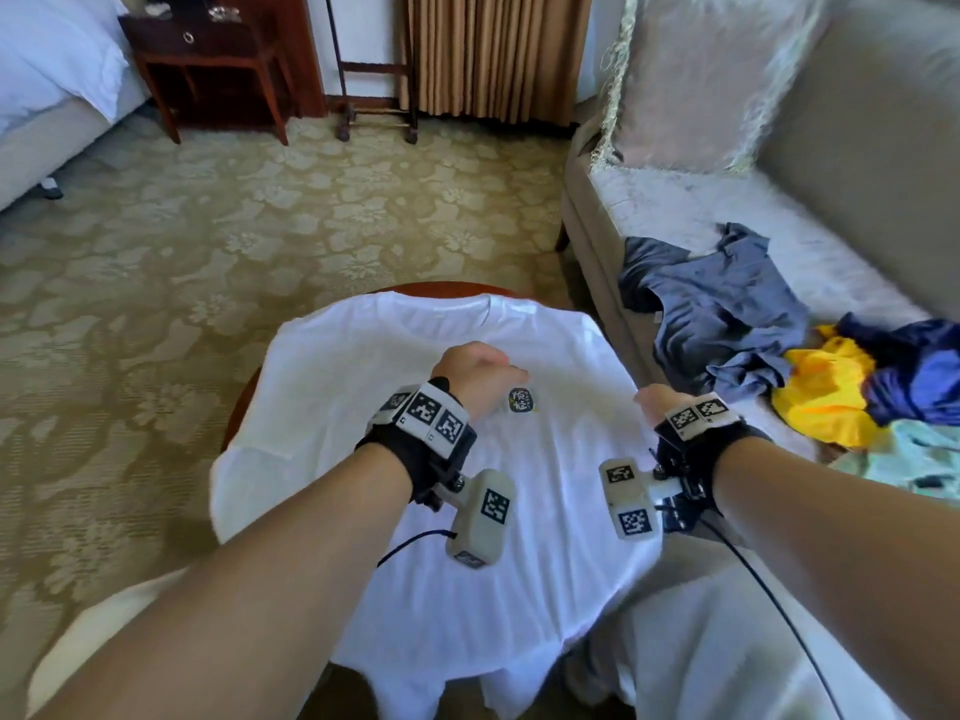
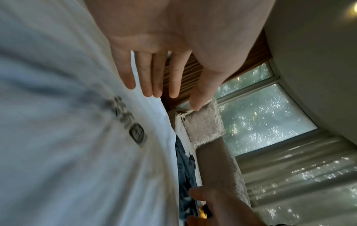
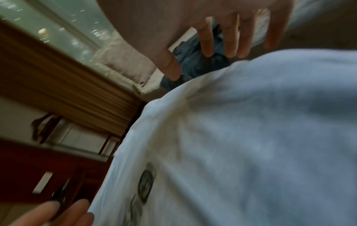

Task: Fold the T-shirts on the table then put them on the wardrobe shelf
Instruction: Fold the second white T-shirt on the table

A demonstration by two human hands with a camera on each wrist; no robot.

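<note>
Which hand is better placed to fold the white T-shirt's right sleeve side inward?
Right. The right hand hovers open by the white T-shirt's right edge; the left hand is over the chest print.

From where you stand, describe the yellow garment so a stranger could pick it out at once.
Look to the grey sofa right of the round table. On its seat lies a heap of loose clothes, and the yellow garment sits crumpled in the middle, between a grey-blue shirt and a dark blue one. It is the only bright yellow piece there.
</note>
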